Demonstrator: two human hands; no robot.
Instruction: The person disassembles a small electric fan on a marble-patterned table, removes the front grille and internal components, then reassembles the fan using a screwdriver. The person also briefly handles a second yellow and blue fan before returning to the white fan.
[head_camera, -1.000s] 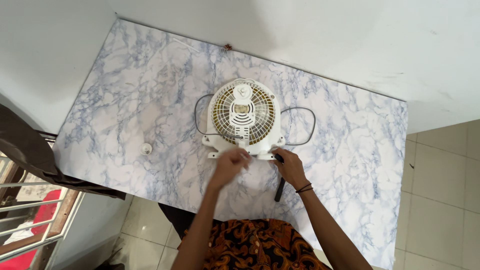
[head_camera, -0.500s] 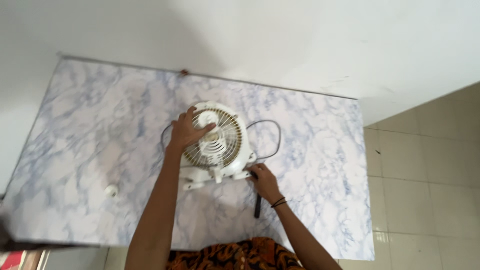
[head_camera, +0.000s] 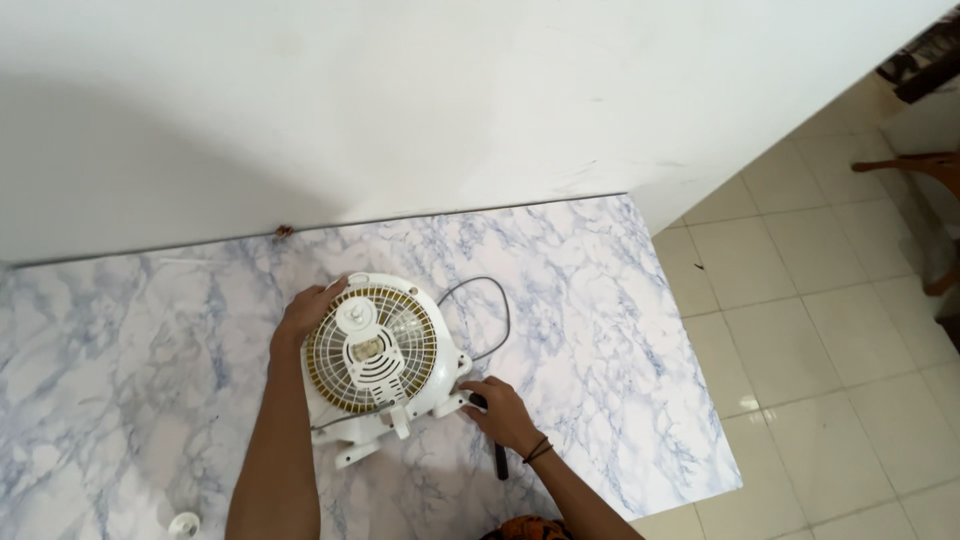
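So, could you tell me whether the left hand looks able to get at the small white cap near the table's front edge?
Probably yes. The left hand rests on the fan's rim, and only bare marble table lies between that forearm and the white cap; nothing blocks the way.

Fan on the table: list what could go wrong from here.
1. The fan lies flat, steadied only by the left hand at its rim; it may slide or turn under the tool's push.
2. The right hand works a dark-handled tool at the fan's base; a slip could jab the left arm.
3. The cord loops loose beside the fan and could snag.
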